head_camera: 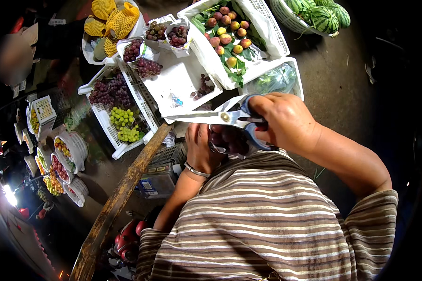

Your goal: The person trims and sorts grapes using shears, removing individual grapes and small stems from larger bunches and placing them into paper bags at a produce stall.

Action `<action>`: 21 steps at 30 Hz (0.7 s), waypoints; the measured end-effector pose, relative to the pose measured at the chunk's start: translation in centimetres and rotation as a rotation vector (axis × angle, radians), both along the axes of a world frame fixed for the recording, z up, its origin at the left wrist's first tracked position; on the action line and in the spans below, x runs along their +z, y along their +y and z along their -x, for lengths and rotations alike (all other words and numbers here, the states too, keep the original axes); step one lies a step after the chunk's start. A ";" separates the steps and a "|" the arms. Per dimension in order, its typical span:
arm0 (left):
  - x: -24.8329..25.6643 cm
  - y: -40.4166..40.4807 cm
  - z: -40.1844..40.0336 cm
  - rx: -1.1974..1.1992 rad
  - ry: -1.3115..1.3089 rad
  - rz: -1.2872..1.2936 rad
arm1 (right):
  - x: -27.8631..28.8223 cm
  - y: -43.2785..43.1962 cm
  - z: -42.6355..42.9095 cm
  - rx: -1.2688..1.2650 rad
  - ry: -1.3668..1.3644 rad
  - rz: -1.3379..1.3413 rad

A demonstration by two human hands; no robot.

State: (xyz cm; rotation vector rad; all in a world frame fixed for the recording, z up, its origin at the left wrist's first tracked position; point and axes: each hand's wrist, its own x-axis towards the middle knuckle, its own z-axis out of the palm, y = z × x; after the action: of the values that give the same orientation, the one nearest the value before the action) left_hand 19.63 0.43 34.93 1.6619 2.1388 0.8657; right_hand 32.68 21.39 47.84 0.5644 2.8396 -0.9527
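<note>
My right hand (286,121) grips a pair of scissors (228,117) by its dark blue handles. The blades point left, nearly together, passing just above a wrapped bunch of dark purple grapes (228,138). My left hand (202,145), with a bracelet at the wrist, holds that bunch from its left side in front of my striped shirt. Part of the bunch is hidden by the scissors and my right hand. Beyond the blade tips is a white foam box (176,79), with a loose cluster of dark grapes (203,87) and several wrapped bunches at its far end.
A thick bamboo pole (123,196) slants at my left. A white crate (109,137) holds dark and green grapes. Ahead are a lined crate (279,33) of reddish-yellow fruit, a watermelon basket (286,17) and yellow-netted fruit (121,23). Another person's arm (30,35) shows far left.
</note>
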 end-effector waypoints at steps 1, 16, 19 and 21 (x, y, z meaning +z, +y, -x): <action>-0.1 0.1 -0.2 0.023 -0.011 -0.030 | -0.5 -0.3 0.1 0.021 0.026 -0.014; 0.5 0.3 -0.6 0.076 -0.052 -0.066 | 1.3 -0.5 -0.3 -0.153 -0.083 0.158; 1.2 -0.2 0.3 0.083 -0.087 -0.087 | 2.5 0.8 -4.5 -0.430 -0.098 0.438; 1.5 -0.5 0.8 0.083 -0.137 -0.101 | 3.0 1.4 -7.9 -0.663 -0.166 0.660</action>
State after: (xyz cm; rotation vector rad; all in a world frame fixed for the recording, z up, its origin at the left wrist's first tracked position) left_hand 18.82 -0.08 36.39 1.5212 2.1154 1.0955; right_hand 40.55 22.75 50.81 1.4141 1.9965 -1.7211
